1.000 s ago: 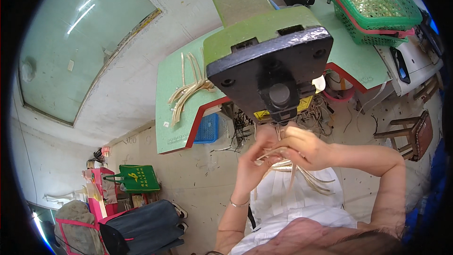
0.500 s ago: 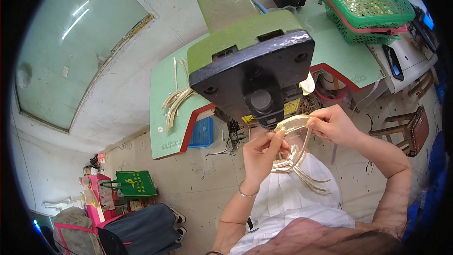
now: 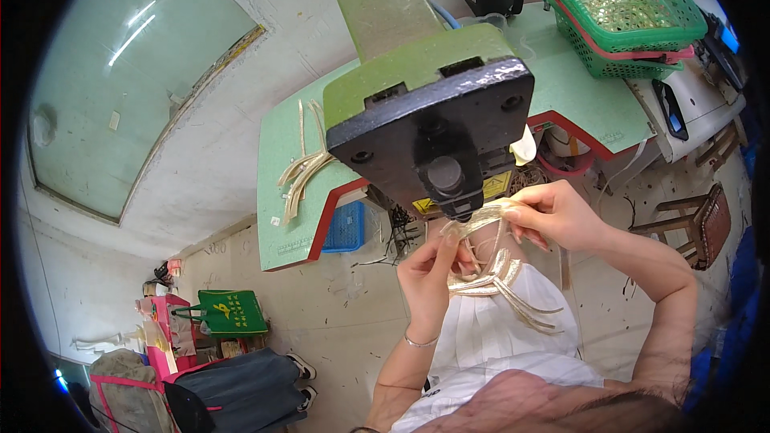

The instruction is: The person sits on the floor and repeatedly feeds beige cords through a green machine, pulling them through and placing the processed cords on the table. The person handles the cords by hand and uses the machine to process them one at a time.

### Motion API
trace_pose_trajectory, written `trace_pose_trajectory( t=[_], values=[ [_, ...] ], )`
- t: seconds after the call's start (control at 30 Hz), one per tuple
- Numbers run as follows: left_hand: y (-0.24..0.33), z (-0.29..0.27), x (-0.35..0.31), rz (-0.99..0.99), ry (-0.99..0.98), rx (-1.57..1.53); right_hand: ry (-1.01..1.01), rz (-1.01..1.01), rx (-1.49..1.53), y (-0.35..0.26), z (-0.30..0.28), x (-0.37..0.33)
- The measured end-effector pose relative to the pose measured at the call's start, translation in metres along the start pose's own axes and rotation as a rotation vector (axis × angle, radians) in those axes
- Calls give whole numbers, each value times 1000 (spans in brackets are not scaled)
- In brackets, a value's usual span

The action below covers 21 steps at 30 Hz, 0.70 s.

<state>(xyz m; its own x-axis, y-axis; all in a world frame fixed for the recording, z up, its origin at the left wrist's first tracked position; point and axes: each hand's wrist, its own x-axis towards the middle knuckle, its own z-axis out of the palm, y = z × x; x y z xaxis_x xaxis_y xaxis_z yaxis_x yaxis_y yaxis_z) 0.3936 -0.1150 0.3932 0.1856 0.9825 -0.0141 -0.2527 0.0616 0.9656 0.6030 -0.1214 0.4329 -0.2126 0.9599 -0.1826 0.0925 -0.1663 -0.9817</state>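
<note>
Between my two hands a curved gold strap piece (image 3: 484, 216) is stretched just below the black machine head (image 3: 437, 132). My left hand (image 3: 431, 273) is closed in a pinch on its left end, thumb on top. At its right end, the thumb and fingers of my right hand (image 3: 553, 215) pinch the strap. A narrow gold strip hangs down near the right fingers. More gold straps (image 3: 525, 303) with loose tails lie on the white garment over my lap. The machine's lowest black tip is very close to the held strap; whether they touch, I cannot tell.
The green machine arm (image 3: 385, 8) stands over a green, red-edged table (image 3: 293, 140). Gold strips (image 3: 301, 176) lie on its left part. Stacked green baskets (image 3: 618, 20) sit at the right back. A blue basket (image 3: 343, 226) is below; a wooden stool (image 3: 694, 224) stands right.
My left hand has shifted slightly left and down, and my right hand has turned a little. The held strap now lies flatter and lower between them.
</note>
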Motion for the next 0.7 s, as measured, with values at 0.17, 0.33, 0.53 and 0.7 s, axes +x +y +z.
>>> trace_pose_trajectory(
  t=[0.17,0.33,0.53,0.7],
  values=[
    [-13,-12,-11,28,164,-47,25,-55,-113,-6,14,13],
    [-12,-6,-7,88,328,-53,13,-154,-330,-16,14,27],
    [18,-19,27,308,-113,719,73,-580,-593,-22,11,39],
    [22,-21,41,-79,-345,363,-47,-450,-990,-40,-12,47]
  ],
)
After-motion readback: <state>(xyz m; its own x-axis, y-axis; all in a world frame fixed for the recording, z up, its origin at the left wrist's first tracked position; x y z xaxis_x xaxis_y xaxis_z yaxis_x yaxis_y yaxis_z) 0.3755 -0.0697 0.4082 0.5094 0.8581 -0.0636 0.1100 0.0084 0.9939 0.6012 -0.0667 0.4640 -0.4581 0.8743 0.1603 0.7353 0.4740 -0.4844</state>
